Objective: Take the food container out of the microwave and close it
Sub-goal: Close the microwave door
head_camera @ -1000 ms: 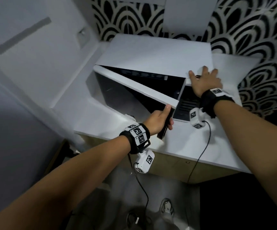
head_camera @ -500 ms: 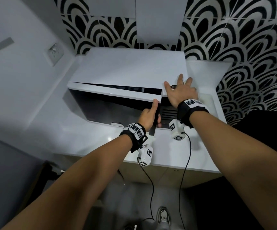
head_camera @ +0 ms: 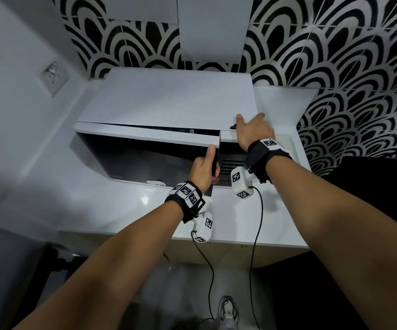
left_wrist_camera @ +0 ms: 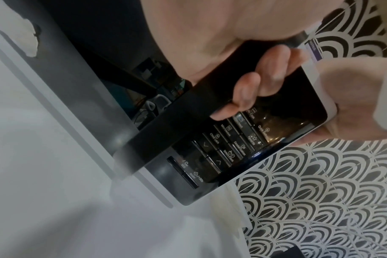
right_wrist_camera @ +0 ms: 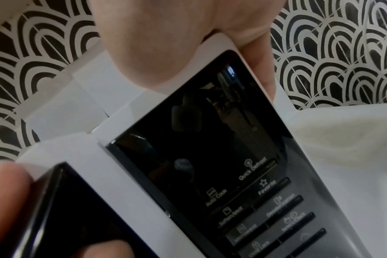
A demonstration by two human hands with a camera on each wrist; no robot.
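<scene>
A white microwave (head_camera: 169,98) stands on a white counter (head_camera: 121,210). Its dark glass door (head_camera: 145,160) is almost shut, with only a thin gap along the top edge. My left hand (head_camera: 203,170) grips the black vertical door handle (left_wrist_camera: 183,111), fingers (left_wrist_camera: 263,83) curled round it and thumb up along the door's edge. My right hand (head_camera: 252,131) lies flat on the microwave's top right front corner, above the control panel (right_wrist_camera: 243,165). The inside of the microwave is hidden, and no food container is in view.
Black-and-white patterned tiles (head_camera: 335,55) cover the back wall, and a white panel (head_camera: 213,27) hangs above the microwave. A wall socket (head_camera: 53,76) sits on the left wall. A dark object (head_camera: 383,186) borders the counter's right end. Cables (head_camera: 256,234) hang from my wrists.
The door has swung from wide ajar to almost shut, pushed by my left hand on the handle. My right hand has stayed on the microwave's top corner.
</scene>
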